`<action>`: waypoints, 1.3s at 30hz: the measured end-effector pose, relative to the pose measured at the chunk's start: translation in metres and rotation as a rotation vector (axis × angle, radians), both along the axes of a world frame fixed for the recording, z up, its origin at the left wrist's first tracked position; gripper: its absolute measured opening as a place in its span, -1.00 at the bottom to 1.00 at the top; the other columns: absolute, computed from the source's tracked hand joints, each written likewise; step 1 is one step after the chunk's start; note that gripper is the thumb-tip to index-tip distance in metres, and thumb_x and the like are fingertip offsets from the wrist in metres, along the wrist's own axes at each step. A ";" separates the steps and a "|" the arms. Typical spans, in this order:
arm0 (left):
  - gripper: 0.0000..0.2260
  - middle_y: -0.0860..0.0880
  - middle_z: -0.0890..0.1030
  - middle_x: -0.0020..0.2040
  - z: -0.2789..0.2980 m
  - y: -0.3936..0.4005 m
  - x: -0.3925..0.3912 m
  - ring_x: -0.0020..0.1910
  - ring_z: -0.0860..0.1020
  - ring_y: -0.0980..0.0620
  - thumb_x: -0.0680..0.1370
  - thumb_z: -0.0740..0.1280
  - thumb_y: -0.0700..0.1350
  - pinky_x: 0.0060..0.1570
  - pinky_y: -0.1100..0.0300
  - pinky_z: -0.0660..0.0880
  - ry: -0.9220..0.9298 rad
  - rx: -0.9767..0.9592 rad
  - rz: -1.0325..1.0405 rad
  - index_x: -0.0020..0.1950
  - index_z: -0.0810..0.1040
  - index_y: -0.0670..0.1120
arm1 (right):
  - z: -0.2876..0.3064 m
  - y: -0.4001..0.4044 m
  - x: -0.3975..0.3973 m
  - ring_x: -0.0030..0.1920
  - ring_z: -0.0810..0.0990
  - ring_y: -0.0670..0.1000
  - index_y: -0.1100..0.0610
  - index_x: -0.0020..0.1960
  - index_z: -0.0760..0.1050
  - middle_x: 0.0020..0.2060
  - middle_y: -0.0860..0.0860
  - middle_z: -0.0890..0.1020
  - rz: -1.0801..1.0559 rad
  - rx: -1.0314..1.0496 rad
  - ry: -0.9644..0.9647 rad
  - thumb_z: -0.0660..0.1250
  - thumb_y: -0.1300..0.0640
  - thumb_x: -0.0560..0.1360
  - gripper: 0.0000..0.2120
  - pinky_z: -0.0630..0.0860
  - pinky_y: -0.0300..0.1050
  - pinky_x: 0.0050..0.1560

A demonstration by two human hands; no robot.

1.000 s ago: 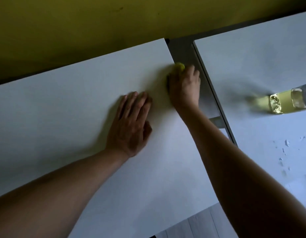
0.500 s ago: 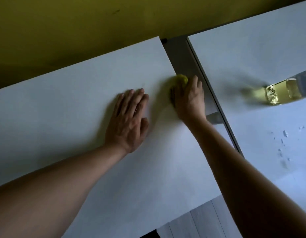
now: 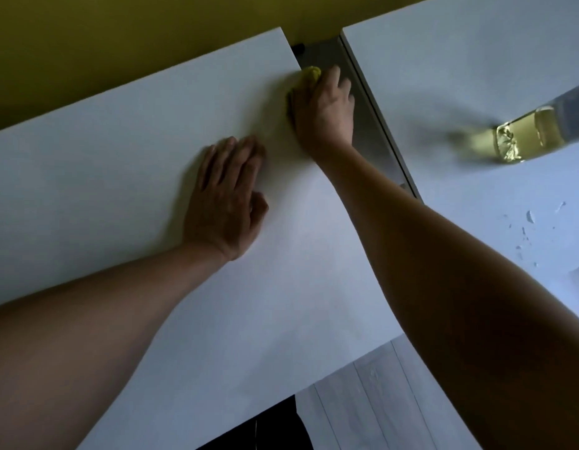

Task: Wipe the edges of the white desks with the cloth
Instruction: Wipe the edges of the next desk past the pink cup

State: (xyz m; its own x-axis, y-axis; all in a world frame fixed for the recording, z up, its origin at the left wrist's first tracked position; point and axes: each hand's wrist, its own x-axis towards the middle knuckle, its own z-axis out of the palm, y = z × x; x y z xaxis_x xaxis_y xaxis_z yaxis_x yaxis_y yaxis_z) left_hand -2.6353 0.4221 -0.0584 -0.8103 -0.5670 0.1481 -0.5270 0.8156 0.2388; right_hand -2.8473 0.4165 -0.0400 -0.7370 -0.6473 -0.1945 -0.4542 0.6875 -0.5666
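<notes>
Right-hand grip [image 3: 324,107] clenched around a yellow cloth [image 3: 311,74], fingers curled over it, knuckles up, only a small bunched tuft showing past the fingertips. Pressed on the right-hand edge of the left white surface [image 3: 119,151], near that surface's far right corner, partly overhanging the grey gap [image 3: 372,131] beside it. Left-hand grip [image 3: 225,198] released: palm flat on the same left surface, fingers straight and close together pointing away from the body, thumb tucked alongside, holding nothing. Set nearer the body than the cloth and toward the middle of the surface, apart from the right hand. Both forearms bare, crossing the near part of that surface.

Across the gap from the cloth, a second white surface [image 3: 444,60], its left edge running parallel. On it, well to the right of the cloth, a clear bottle [image 3: 522,136] with pale yellow liquid, blurred, cut off by the frame edge; no label or writing legible. Nearer the body than the bottle, small white flakes [image 3: 528,219] scattered on that second surface. Behind both surfaces, an olive-yellow wall [image 3: 135,37]. Below the near edge of the left surface, pale grey plank floor [image 3: 372,401].
</notes>
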 end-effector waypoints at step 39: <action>-0.42 -0.16 0.26 0.64 -0.001 0.007 0.002 0.63 0.19 -0.19 0.61 0.11 -0.03 0.64 -0.10 0.02 -0.075 -0.042 0.024 0.63 0.25 -0.15 | -0.013 0.284 0.076 0.02 0.43 0.21 0.14 0.23 0.43 0.04 0.18 0.50 -0.178 -0.081 0.085 0.08 -0.11 0.51 -0.57 0.27 -0.07 0.01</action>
State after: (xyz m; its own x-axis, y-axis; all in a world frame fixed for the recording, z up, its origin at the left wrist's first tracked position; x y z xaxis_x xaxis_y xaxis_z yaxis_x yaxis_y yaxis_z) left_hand -2.6333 0.4290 -0.0596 -0.8064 -0.5807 0.1114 -0.5614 0.8111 0.1641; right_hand -2.7714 0.7006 -0.0535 -0.8529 -0.5161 -0.0793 -0.3780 0.7150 -0.5882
